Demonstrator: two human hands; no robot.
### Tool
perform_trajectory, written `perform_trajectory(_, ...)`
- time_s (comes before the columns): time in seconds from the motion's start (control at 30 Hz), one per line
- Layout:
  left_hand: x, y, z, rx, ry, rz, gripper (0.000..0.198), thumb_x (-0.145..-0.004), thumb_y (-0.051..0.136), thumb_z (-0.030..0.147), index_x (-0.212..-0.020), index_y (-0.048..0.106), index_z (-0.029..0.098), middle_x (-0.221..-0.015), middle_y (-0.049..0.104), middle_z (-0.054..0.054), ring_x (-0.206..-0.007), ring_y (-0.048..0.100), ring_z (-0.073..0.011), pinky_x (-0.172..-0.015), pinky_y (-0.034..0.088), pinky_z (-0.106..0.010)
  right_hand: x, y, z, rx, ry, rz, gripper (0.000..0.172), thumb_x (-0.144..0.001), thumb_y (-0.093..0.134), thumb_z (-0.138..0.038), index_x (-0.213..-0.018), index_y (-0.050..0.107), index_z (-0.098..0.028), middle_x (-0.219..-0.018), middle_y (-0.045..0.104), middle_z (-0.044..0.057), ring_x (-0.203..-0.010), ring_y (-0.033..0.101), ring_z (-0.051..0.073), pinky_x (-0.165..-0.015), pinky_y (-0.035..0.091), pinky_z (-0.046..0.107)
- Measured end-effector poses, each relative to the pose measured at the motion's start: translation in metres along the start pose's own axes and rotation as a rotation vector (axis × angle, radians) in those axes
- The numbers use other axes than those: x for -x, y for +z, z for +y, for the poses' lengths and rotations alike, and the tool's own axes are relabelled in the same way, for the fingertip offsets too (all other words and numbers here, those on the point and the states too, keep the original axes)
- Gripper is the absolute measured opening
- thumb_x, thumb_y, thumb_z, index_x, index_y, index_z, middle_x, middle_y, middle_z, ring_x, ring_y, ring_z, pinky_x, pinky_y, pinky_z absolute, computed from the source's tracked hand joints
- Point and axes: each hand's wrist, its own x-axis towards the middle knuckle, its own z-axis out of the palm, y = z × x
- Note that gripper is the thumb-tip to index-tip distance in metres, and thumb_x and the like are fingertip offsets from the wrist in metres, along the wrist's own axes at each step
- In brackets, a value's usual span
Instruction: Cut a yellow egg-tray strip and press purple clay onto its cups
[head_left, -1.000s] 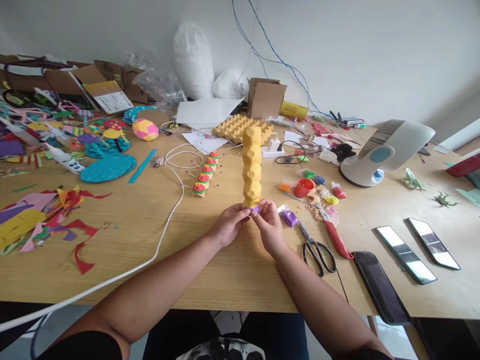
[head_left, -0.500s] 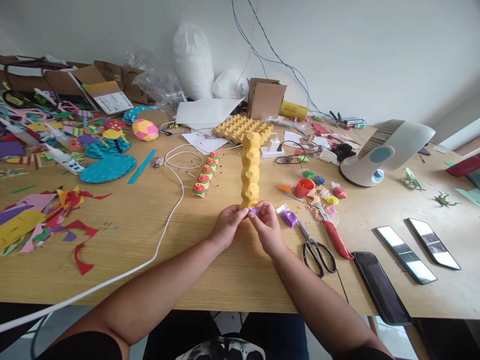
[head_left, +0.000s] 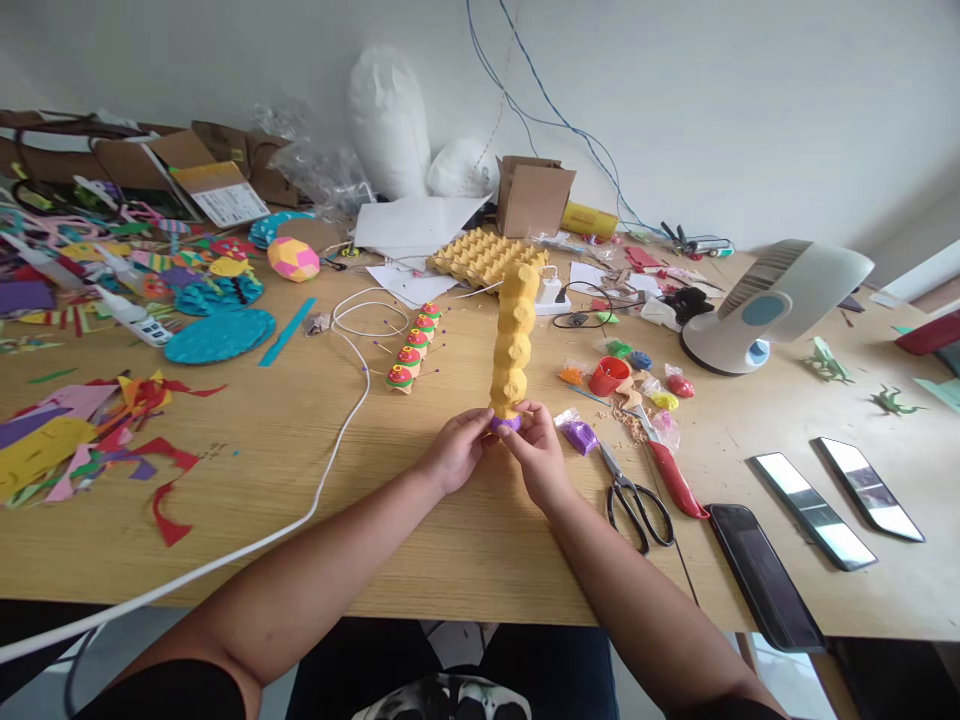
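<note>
A long yellow egg-carton strip [head_left: 512, 340] stands on end at the middle of the wooden table [head_left: 420, 520], leaning a little to the right. My left hand [head_left: 454, 452] and my right hand [head_left: 538, 450] pinch its near end from both sides. A small lump of purple clay [head_left: 507, 424] sits between my fingertips at that end. A bag of purple clay [head_left: 577, 434] lies just right of my right hand.
Scissors [head_left: 637, 500] and a red-handled knife [head_left: 673, 478] lie to the right, then a phone [head_left: 765, 575] and two mirror strips [head_left: 810, 508]. A white fan [head_left: 772, 300] stands far right. A white cable [head_left: 330, 470] crosses left. Coloured foam scraps [head_left: 82, 430] cover the left side.
The top of the yellow strip has tilted to the right. My hands have stayed at its near end, with the purple clay showing more between the fingers.
</note>
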Motion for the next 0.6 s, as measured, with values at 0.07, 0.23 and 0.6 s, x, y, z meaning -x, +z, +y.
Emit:
perform_trajectory(0.07,0.0,0.001,0.0,-0.019,0.014,-0.004,0.021,-0.084,0.076,0.036,-0.082,0.077,0.016,-0.091,0.075,-0.007,-0.09,0.063,-0.017,-0.084,0.047,-0.029,0.0,0.001,-0.001,-0.012,-0.005,0.016,0.038,-0.076,0.083,-0.027,-0.096,0.052,-0.027,-0.085,0.063,-0.005,-0.079,0.059,0.013,-0.078,0.049,0.027)
perform_trajectory(0.23,0.0,0.001,0.0,-0.064,0.043,-0.003,0.021,-0.082,0.079,0.037,-0.08,0.077,0.016,-0.088,0.074,-0.006,-0.088,0.063,-0.0165,-0.084,0.046,-0.029,-0.001,0.002,-0.001,-0.054,-0.028,0.025,0.038,-0.075,0.083,-0.023,-0.09,0.048,-0.026,-0.079,0.059,-0.007,-0.074,0.057,0.011,-0.075,0.047,0.024)
perform_trajectory(0.6,0.003,0.004,0.004,-0.017,0.007,-0.022,0.022,-0.085,0.074,0.039,-0.086,0.077,0.017,-0.094,0.074,-0.006,-0.09,0.062,-0.0168,-0.084,0.045,-0.029,-0.004,-0.002,-0.011,-0.202,0.132,-0.025,0.038,-0.074,0.083,-0.029,-0.091,0.049,-0.027,-0.085,0.063,-0.005,-0.079,0.061,0.014,-0.078,0.048,0.028)
